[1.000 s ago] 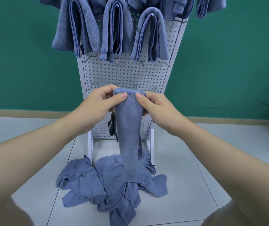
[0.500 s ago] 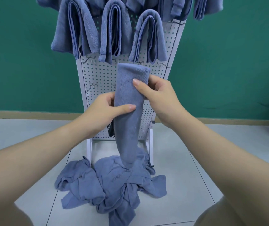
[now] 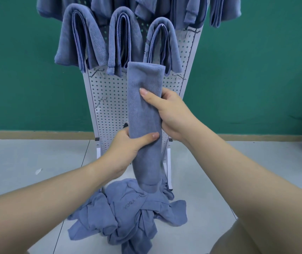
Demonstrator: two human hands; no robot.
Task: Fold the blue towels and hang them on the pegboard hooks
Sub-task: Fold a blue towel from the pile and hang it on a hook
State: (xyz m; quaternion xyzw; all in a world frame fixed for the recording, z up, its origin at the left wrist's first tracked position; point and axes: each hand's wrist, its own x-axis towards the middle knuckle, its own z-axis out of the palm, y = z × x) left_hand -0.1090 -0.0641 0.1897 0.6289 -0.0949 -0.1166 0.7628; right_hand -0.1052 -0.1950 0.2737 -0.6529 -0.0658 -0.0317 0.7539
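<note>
Risk check, going left to right with the pegboard (image 3: 109,99) as the reference.

Left of its centre line, the left hand (image 3: 128,149) is wrapped round the lower part of the folded towel (image 3: 143,114), thumb across the front, fingers behind. It grips low, so if it lets go early the tail could swing and the layers could slide apart.

Dead centre in front of the board, the towel stands as a long upright strip, its folded top just under the hung towels (image 3: 120,39) on the upper hooks. I think that's the tight spot: lift it any higher and it bumps those and could knock one off its hook.

Just right of centre, the right hand (image 3: 166,110) pinches the towel's middle, thumb on the front face, fingers curled round the back. It blocks the view of the hooks behind it, so I can't tell which free hook (image 3: 178,76) is the target. Missing the hook is easy when you can't see it.

At the foot of the board, the pile (image 3: 128,213) of loose towels sits on the floor right under the towel's tail. Drop it and it lands there, and it'd need folding over again.
</note>
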